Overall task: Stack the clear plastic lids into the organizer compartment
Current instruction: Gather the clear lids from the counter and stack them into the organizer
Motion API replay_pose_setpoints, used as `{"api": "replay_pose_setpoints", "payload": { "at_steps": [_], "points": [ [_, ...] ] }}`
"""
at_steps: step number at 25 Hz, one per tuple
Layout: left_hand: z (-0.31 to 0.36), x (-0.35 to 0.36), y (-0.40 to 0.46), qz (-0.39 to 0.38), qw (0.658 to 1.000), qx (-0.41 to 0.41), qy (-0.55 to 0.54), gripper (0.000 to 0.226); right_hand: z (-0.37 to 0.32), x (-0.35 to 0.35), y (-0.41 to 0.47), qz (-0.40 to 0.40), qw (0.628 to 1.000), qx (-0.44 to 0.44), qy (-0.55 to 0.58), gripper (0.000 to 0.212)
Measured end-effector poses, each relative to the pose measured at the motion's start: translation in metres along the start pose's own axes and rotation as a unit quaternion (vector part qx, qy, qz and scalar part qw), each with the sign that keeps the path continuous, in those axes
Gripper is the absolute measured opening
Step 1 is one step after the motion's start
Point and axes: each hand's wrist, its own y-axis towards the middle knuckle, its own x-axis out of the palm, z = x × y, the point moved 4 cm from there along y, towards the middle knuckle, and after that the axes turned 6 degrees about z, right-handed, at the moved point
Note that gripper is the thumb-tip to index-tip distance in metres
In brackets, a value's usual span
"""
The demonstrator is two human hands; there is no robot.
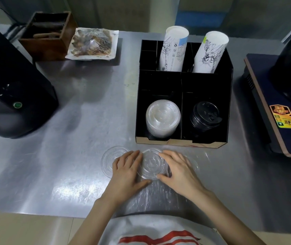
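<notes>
A clear plastic lid (152, 163) lies flat on the steel counter just in front of the black organizer (228, 103). My left hand (128, 169) cups its left edge and my right hand (180, 169) cups its right edge, both gripping the lid between them. A second clear lid (112, 157) lies partly under my left hand. Another clear lid (195, 162) peeks out from under my right hand. In the organizer's front left compartment stands a stack of clear lids (162, 117). The front right compartment holds black lids (205, 115).
Two stacks of printed paper cups (174, 48) lean in the organizer's back compartments. A black machine (13, 89) stands at the left, another appliance (282, 103) at the right. A wooden box (47, 36) and a wrapped food tray (92, 44) sit at the back left.
</notes>
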Motion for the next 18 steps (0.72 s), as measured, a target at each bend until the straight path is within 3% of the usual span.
{"api": "replay_pose_setpoints", "payload": {
  "at_steps": [7,18],
  "points": [
    [0.000,0.002,-0.001,0.004,1.000,0.004,0.008,0.078,0.002,0.005,-0.001,-0.019,0.999,-0.034,-0.019,0.071],
    [0.021,-0.044,0.006,0.066,0.994,0.047,-0.071,0.067,-0.001,-0.044,-0.008,0.031,0.991,-0.065,0.113,0.066]
  ]
}}
